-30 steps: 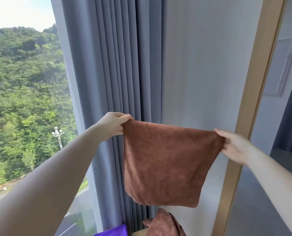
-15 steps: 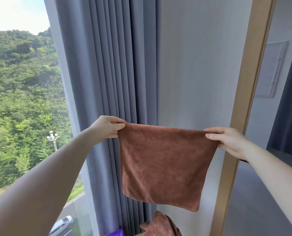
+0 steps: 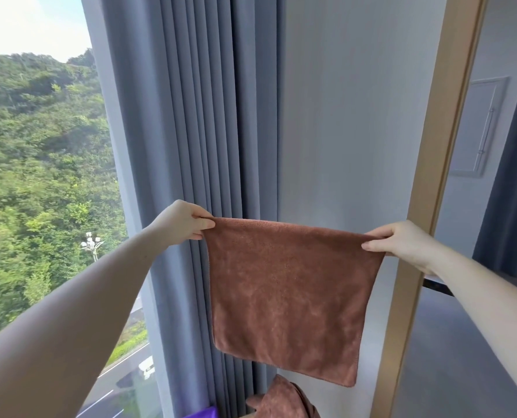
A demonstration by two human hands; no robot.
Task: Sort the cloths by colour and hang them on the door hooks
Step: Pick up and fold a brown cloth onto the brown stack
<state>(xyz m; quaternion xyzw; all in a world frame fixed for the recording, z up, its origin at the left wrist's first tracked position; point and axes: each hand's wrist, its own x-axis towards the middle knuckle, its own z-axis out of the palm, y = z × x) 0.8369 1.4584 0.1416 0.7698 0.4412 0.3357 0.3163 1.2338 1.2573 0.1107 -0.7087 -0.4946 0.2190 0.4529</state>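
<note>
The left forearm (image 3: 85, 297) and right forearm (image 3: 486, 303) are bare along all their visible length. The left hand (image 3: 184, 220) and right hand (image 3: 402, 245) are bare too, fingernails short and plain.

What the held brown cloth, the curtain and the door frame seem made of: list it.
The brown cloth: probably microfibre, matt; fuzzy nap, limp drape. The curtain: woven grey-blue fabric, matt; soft pleats. The door frame: wood or wood-look laminate, perhaps; smooth, tan.
</note>
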